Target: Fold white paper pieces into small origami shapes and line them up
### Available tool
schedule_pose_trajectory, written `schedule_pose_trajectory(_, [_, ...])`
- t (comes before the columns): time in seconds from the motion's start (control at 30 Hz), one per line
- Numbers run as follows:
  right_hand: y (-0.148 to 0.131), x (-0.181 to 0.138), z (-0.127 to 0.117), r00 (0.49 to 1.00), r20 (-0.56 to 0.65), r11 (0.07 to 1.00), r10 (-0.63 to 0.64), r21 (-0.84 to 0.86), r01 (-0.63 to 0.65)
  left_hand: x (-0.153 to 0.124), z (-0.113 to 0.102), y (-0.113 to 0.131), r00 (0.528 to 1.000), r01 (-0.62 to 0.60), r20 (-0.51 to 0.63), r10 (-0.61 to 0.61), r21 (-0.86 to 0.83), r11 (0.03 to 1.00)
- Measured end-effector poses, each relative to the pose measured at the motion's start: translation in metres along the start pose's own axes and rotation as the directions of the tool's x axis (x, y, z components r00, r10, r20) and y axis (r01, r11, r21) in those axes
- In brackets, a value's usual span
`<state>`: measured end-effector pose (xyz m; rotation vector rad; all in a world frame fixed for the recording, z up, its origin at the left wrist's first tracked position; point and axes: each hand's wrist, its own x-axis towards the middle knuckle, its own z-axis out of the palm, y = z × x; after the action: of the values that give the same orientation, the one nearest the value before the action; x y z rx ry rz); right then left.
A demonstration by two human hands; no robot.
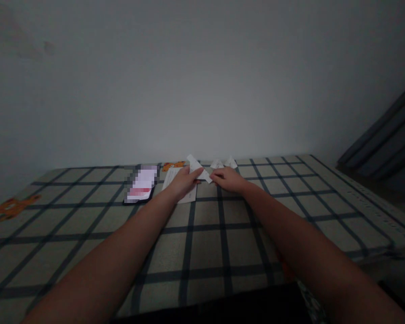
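A folded piece of white paper (pixel 196 164) is held above the table, tilted, with its long edge running down to the right. My left hand (pixel 185 181) grips it, thumb lying over the front. At the paper's lower right corner, the curled fingers of my right hand (pixel 230 179) pinch the edge. Under my left hand lies a flat sheet of paper (pixel 190 196), partly covered by that hand. Just beyond my right hand stand two small folded paper pieces, one at the left (pixel 217 164) and one at the right (pixel 231 162).
A phone (pixel 142 183) with a lit, blurred screen lies left of the sheet. The table wears a checked cloth (pixel 205 245) with orange bear prints (pixel 15 207). A pale wall (pixel 202 90) rises behind it. Dark folded fabric (pixel 384 121) hangs at the right.
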<state>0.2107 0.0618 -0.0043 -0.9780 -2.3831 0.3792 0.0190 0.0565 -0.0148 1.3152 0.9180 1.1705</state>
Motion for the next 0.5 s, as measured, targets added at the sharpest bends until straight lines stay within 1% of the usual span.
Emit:
schedule_pose_trajectory(0.07, [0.0000,0.0004,0.0006,0.999,-0.028,1.000,-0.016,0.009,0.016,0.0000,0.0013,-0.0030,1.000,-0.020,-0.015,0.021,0.050,0.999])
schedule_pose_trajectory(0.13, [-0.0005,0.0009,0.0009,0.998,-0.053,1.000,-0.027,0.015,0.027,0.0000,0.0035,-0.0060,0.998,-0.033,-0.055,0.039,0.102,0.994])
schedule_pose_trajectory(0.23, [-0.0009,0.0012,0.0012,0.996,-0.077,0.999,-0.034,0.013,0.035,-0.0006,0.0064,-0.0082,0.993,-0.058,-0.096,0.071,0.125,0.990])
schedule_pose_trajectory(0.4, [-0.0028,-0.0003,0.0013,0.997,-0.063,0.998,-0.053,0.016,0.054,-0.0047,0.0061,-0.0038,0.994,-0.080,-0.050,0.094,0.231,0.970])
schedule_pose_trajectory(0.5, [-0.0060,-0.0005,0.0013,0.995,-0.076,0.996,-0.062,0.055,0.067,-0.0062,0.0054,-0.0033,0.992,-0.122,-0.013,0.129,0.244,0.962])
